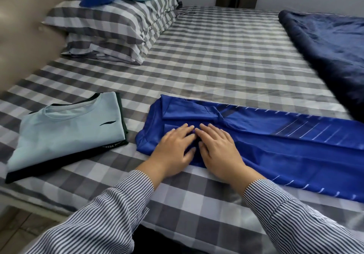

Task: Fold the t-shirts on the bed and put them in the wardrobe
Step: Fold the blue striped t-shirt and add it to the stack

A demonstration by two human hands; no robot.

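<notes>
Pressing flat with both palms, I hold down the blue t-shirt (256,145), which lies folded into a long strip near the bed's (216,66) front edge. My left hand (173,151) and right hand (218,149) rest side by side on its collar end, fingers straight, grasping nothing. To the left, apart from it, a folded light-blue t-shirt (65,135) lies on a folded dark one. Further off: striped pillows (118,27), a navy blanket (331,53).

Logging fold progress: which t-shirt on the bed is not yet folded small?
The royal blue t-shirt under both hands, stretched long; the light blue t-shirt is a compact rectangle.
</notes>
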